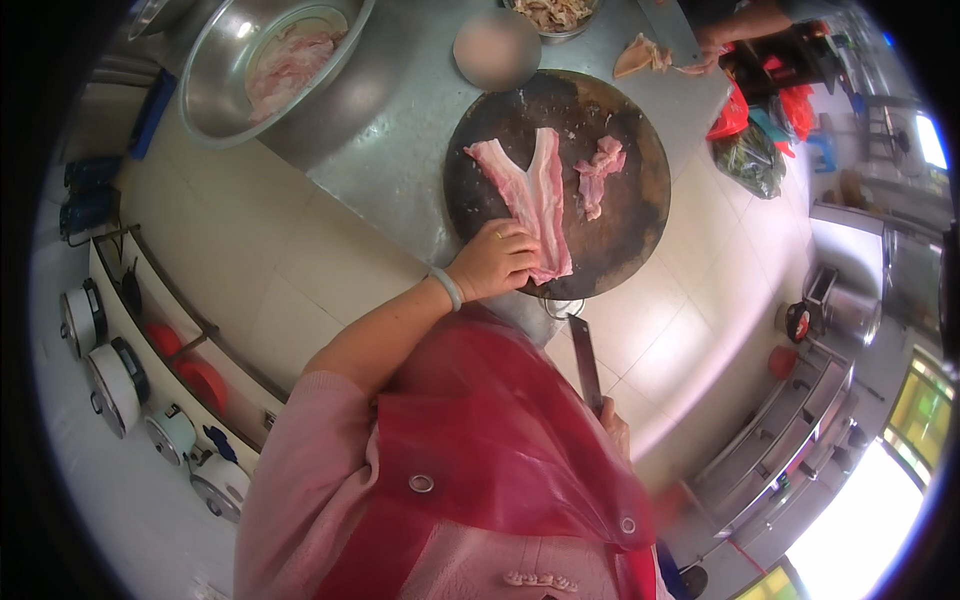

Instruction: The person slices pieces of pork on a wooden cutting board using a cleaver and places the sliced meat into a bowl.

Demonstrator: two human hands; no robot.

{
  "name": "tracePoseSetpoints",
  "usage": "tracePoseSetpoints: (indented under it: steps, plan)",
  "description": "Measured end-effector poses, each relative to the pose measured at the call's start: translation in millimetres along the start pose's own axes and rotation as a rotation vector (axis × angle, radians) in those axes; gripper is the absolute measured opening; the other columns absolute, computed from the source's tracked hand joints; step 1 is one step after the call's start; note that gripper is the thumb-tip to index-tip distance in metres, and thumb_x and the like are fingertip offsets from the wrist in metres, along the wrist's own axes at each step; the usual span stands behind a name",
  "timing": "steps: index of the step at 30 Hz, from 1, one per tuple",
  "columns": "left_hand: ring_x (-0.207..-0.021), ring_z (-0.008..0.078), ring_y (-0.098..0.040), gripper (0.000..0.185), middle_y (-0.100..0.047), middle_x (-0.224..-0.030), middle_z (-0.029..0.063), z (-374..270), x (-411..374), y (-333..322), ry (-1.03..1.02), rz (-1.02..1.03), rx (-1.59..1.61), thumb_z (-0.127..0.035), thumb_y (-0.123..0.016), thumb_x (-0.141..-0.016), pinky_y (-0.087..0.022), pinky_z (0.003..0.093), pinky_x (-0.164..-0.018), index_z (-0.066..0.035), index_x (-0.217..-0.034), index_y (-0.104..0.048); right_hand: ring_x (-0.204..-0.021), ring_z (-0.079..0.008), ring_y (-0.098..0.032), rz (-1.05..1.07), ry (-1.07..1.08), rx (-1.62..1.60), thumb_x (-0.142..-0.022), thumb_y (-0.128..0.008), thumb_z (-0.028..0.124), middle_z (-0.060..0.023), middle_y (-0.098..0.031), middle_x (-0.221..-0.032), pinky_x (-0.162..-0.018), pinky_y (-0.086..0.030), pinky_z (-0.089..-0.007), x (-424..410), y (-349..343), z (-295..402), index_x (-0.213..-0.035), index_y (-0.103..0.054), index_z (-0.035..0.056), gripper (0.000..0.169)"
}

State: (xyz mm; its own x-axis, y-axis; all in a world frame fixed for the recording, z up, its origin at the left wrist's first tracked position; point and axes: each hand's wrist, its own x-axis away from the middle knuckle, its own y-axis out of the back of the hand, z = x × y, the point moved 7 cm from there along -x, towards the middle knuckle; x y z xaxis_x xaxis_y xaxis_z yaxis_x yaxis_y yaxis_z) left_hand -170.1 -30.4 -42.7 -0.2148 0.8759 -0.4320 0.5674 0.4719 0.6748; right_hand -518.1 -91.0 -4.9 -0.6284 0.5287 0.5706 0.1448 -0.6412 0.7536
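A strip of raw meat (551,195), pale fat along pink flesh, lies on the round wooden chopping board (630,247) and forks into a V at its far end. My left hand (504,259), with a bracelet at the wrist, presses on the meat's near left edge with curled fingers. To the right, a smaller raw meat scrap (598,176) lies apart on the board. My right hand (616,429) is low at my right side, gripping a cleaver (586,360) whose blade points up towards the board's near edge. Part of that hand is hidden by the red apron (510,420).
A large metal basin (202,97) holding raw meat stands at the left on the metal table (390,172). Across the table, another person's hand (709,49) is beside a cleaver (667,30) and cut meat (637,56). Plastic bags (750,157) lie at the right.
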Motion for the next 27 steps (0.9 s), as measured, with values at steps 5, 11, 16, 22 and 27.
tracePoseSetpoints:
  steps: [5, 11, 16, 22, 27]
  plan:
    - [-0.115, 0.0247, -0.056, 0.023, -0.062, -0.114, 0.0019, -12.3, -8.0, 18.4, -0.054, 0.037, 0.089, -0.018, -0.072, -0.074, -0.042, 0.0462, -0.104, -0.016, -0.097, -0.067, -0.063, -0.0439, -0.064, -0.255, 0.084, -0.109, -0.093, -0.055, 0.008, -0.0252, -0.064, -0.076, -0.055, -0.051, -0.0528, -17.5, 43.0, 54.2, -0.118, -0.048, 0.0044, 0.026]
    - [-0.115, 0.0263, -0.056, 0.027, -0.062, -0.118, 0.0037, 2.0, -11.5, 23.0, 0.089, -0.082, -0.081, -0.016, -0.071, -0.08, -0.041, 0.0457, -0.103, -0.013, -0.106, -0.067, -0.067, -0.0449, -0.065, -0.333, 0.285, -0.044, -0.094, -0.054, 0.008, -0.0246, -0.065, -0.073, -0.057, -0.052, -0.0534, -125.8, 66.6, 147.2, -0.116, -0.045, 0.0021, 0.025]
    - [-0.115, 0.0245, -0.055, 0.028, -0.062, -0.119, 0.0035, 24.4, -24.4, 29.6, 0.191, -0.129, -0.222, -0.017, -0.069, -0.081, -0.041, 0.0418, -0.101, -0.011, -0.108, -0.067, -0.067, -0.0433, -0.067, -0.264, 0.245, 0.054, -0.094, -0.053, 0.011, -0.0233, -0.066, -0.072, -0.058, -0.053, -0.0528, -160.0, 57.9, 168.9, -0.116, -0.043, 0.0019, 0.026]
    - [-0.108, 0.0244, -0.058, 0.027, -0.064, -0.113, 0.0036, 29.4, -27.2, 28.4, 0.182, -0.144, -0.23, -0.017, -0.069, -0.076, -0.045, 0.0406, -0.096, -0.01, -0.103, -0.069, -0.067, -0.0436, -0.067, -0.157, 0.257, 0.094, -0.093, -0.053, 0.01, -0.024, -0.065, -0.071, -0.059, -0.054, -0.052, -157.5, 56.7, 162.1, -0.117, -0.041, -0.0005, 0.029]
    - [-0.102, 0.0243, -0.059, 0.026, -0.064, -0.107, 0.0037, 31.5, -29.3, 27.3, 0.186, -0.141, -0.201, -0.017, -0.07, -0.074, -0.048, 0.0395, -0.091, -0.01, -0.099, -0.068, -0.068, -0.0446, -0.067, -0.103, 0.215, 0.107, -0.091, -0.054, 0.009, -0.0249, -0.065, -0.071, -0.06, -0.054, -0.0524, -158.8, 54.1, 163.9, -0.117, -0.041, -0.0028, 0.031]
